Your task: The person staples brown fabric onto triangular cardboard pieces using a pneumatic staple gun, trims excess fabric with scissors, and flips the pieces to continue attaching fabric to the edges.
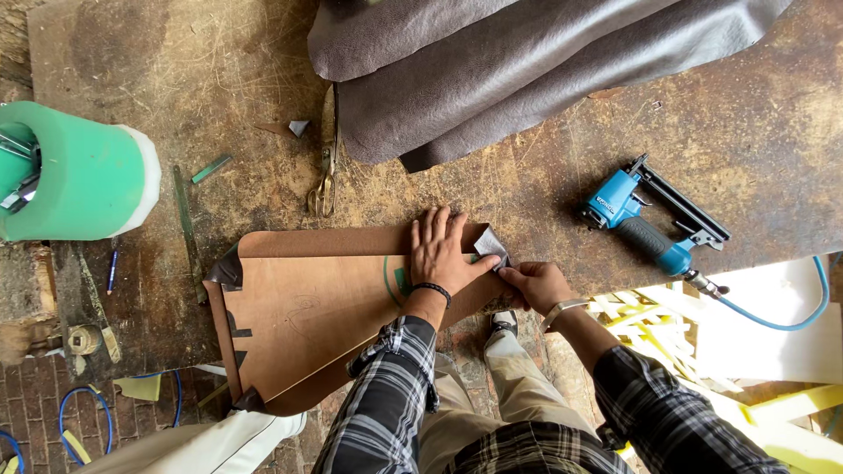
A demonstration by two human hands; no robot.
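Right hand [536, 283] grip on leather flap [490, 243], board [307, 307] corner.

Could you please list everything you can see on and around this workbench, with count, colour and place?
panel: one, brown, bench front, dark leather folded over its edges
leather flap: one, grey, panel's right corner
leather hide: one, dark brown, bench top
staple gun: one, blue, right, with blue hose
scissors: one, metal, above panel
roll: one, green, left
left hand: flat on panel
right hand: pinching the flap
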